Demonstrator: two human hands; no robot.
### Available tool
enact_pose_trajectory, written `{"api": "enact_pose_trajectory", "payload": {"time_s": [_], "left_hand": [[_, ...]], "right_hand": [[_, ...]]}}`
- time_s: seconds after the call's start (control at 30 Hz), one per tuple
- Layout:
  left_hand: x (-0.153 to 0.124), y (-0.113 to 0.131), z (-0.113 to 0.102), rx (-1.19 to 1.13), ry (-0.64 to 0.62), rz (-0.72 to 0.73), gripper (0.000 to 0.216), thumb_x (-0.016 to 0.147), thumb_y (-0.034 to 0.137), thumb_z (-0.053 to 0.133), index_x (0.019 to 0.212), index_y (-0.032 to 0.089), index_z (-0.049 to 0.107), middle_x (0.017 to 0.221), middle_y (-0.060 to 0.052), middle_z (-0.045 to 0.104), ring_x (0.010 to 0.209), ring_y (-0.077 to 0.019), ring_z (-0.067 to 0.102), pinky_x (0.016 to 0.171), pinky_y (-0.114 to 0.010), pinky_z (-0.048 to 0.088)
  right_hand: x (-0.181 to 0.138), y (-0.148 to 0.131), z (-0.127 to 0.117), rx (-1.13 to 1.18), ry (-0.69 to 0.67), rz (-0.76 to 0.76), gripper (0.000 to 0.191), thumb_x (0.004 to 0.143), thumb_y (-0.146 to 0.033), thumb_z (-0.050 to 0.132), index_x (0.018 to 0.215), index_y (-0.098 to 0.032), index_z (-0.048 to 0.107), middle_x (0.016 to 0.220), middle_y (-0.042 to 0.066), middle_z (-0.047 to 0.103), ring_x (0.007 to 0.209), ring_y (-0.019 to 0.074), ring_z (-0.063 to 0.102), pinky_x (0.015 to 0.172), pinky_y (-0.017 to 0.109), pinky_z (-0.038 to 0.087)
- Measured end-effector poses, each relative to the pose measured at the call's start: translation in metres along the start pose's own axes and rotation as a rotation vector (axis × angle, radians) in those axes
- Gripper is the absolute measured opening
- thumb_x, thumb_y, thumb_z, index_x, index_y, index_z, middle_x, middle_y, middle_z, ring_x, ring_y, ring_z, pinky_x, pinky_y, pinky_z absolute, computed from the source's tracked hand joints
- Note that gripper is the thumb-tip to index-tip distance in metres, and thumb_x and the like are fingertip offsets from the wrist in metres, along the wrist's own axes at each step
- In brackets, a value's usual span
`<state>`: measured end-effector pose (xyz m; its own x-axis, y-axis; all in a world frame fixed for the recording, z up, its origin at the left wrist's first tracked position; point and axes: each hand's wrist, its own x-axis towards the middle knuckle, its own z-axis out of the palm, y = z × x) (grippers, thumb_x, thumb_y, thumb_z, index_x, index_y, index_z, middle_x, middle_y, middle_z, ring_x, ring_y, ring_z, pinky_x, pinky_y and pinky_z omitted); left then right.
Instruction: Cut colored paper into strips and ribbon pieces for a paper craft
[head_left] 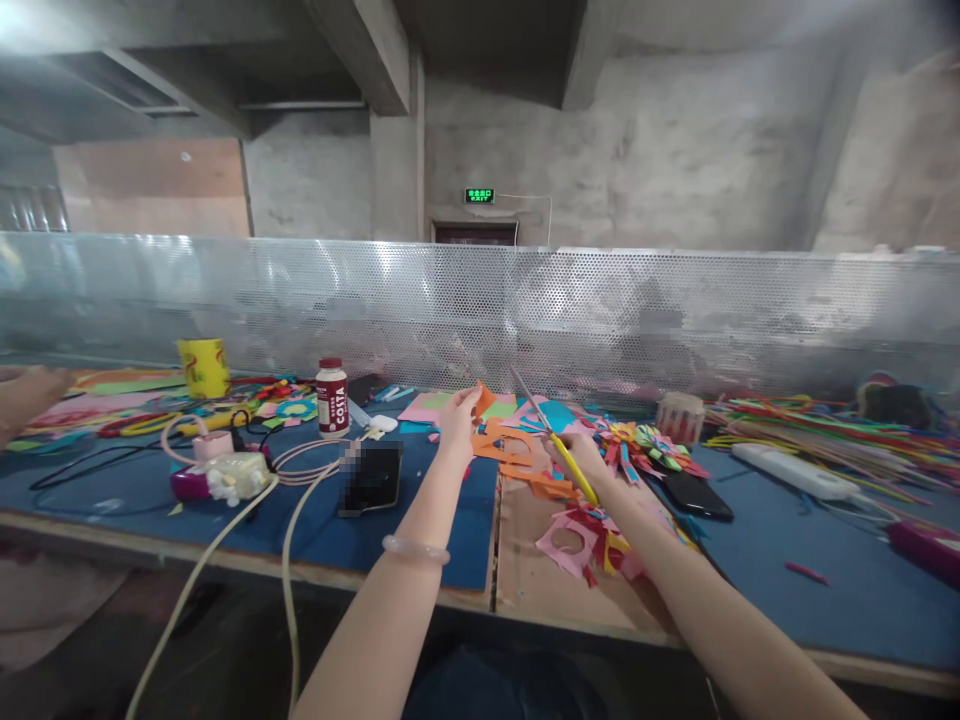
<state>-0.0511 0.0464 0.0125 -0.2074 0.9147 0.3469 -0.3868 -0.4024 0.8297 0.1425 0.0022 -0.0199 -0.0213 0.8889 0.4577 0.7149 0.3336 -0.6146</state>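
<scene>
Left of centre, above the tabletop [337, 545], the left hand [459, 420] pinches orange paper [501, 442] in a narrow grip, seemingly to offer its edge; the right hand [581, 458] wraps its grip round yellow scissors [559, 445], blades angled toward it.

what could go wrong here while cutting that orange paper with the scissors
1. The scissors in the right hand point up toward the left hand, which pinches the orange paper close to the blades; a slip could nick a finger.
2. The white cables hang off the table at its front edge beside the left forearm; a snag might drag things off.
</scene>
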Motion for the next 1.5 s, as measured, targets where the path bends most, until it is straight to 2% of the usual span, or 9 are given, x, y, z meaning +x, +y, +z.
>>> {"api": "enact_pose_trajectory", "payload": {"time_s": [0.13, 0.33, 0.57, 0.73, 0.93, 1.13, 1.2, 1.33, 1.5], "left_hand": [[-0.002, -0.001, 0.001, 0.003, -0.03, -0.002, 0.027, 0.06, 0.037, 0.069, 0.077, 0.016, 0.064, 0.071, -0.003, 0.063, 0.057, -0.0092, 0.053, 0.046, -0.017, 0.035], [-0.007, -0.002, 0.003, 0.011, -0.1, 0.015, 0.028, 0.057, 0.036, 0.073, 0.075, 0.015, 0.066, 0.056, 0.003, 0.054, 0.041, -0.0029, 0.038, 0.039, -0.016, 0.026], [-0.004, -0.009, 0.005, -0.091, -0.146, -0.01, 0.031, 0.057, 0.032, 0.075, 0.076, 0.013, 0.06, 0.063, 0.0, 0.059, 0.053, -0.0086, 0.056, 0.046, -0.018, 0.04], [-0.005, -0.01, 0.006, -0.156, -0.169, -0.025, 0.028, 0.059, 0.025, 0.074, 0.076, 0.014, 0.055, 0.067, -0.002, 0.061, 0.062, -0.0131, 0.062, 0.055, -0.024, 0.047], [-0.008, -0.006, 0.01, -0.177, -0.174, -0.04, 0.021, 0.061, 0.021, 0.072, 0.071, 0.014, 0.054, 0.066, -0.003, 0.063, 0.064, -0.0138, 0.063, 0.062, -0.027, 0.05], [-0.009, 0.0, 0.007, -0.161, -0.106, -0.041, 0.027, 0.055, 0.02, 0.075, 0.074, 0.014, 0.058, 0.067, -0.001, 0.063, 0.055, -0.0088, 0.058, 0.043, -0.016, 0.037], [-0.008, 0.001, 0.006, -0.192, -0.084, -0.034, 0.026, 0.055, 0.021, 0.074, 0.073, 0.014, 0.056, 0.069, -0.001, 0.063, 0.06, -0.0099, 0.06, 0.048, -0.017, 0.041], [-0.006, 0.002, 0.006, -0.263, -0.042, 0.012, 0.026, 0.056, 0.021, 0.073, 0.07, 0.014, 0.052, 0.068, -0.001, 0.062, 0.067, -0.0131, 0.063, 0.068, -0.027, 0.049], [-0.006, 0.003, 0.008, -0.285, 0.009, 0.081, 0.024, 0.059, 0.02, 0.071, 0.072, 0.014, 0.052, 0.067, -0.001, 0.062, 0.066, -0.0139, 0.063, 0.075, -0.033, 0.05]], "right_hand": [[0.003, 0.003, 0.003, 0.012, 0.107, -0.011, 0.029, 0.075, -0.04, 0.044, 0.06, -0.016, 0.053, 0.052, 0.001, 0.05, 0.052, 0.0144, 0.047, 0.047, 0.024, 0.03], [0.004, 0.008, 0.011, 0.027, 0.181, -0.011, 0.029, 0.075, -0.045, 0.044, 0.071, -0.017, 0.053, 0.062, 0.003, 0.055, 0.057, 0.0165, 0.048, 0.053, 0.026, 0.033], [0.005, 0.005, 0.013, 0.041, 0.268, -0.026, 0.024, 0.073, -0.043, 0.048, 0.073, -0.019, 0.045, 0.067, 0.001, 0.051, 0.064, 0.0167, 0.046, 0.057, 0.028, 0.036], [0.008, 0.009, 0.014, 0.034, 0.356, 0.032, 0.03, 0.067, -0.047, 0.051, 0.074, -0.02, 0.042, 0.078, 0.005, 0.049, 0.076, 0.021, 0.044, 0.066, 0.033, 0.036], [0.005, 0.004, 0.012, 0.107, 0.21, 0.03, 0.03, 0.075, -0.045, 0.042, 0.082, -0.016, 0.051, 0.073, 0.002, 0.054, 0.065, 0.0159, 0.046, 0.058, 0.027, 0.037], [0.0, -0.003, 0.012, 0.121, -0.02, -0.001, 0.031, 0.072, -0.045, 0.048, 0.076, -0.015, 0.058, 0.063, 0.0, 0.055, 0.057, 0.014, 0.048, 0.052, 0.024, 0.035], [-0.001, -0.005, 0.013, 0.12, -0.065, -0.03, 0.031, 0.072, -0.044, 0.048, 0.075, -0.015, 0.059, 0.064, 0.0, 0.055, 0.058, 0.014, 0.048, 0.051, 0.023, 0.035], [-0.002, -0.007, 0.014, 0.102, -0.1, -0.057, 0.028, 0.074, -0.041, 0.045, 0.069, -0.016, 0.056, 0.061, 0.0, 0.053, 0.054, 0.013, 0.047, 0.048, 0.023, 0.033], [-0.004, -0.008, 0.011, 0.068, -0.095, -0.064, 0.03, 0.076, -0.041, 0.042, 0.067, -0.016, 0.055, 0.054, 0.0, 0.05, 0.049, 0.0126, 0.045, 0.044, 0.022, 0.03]]}}
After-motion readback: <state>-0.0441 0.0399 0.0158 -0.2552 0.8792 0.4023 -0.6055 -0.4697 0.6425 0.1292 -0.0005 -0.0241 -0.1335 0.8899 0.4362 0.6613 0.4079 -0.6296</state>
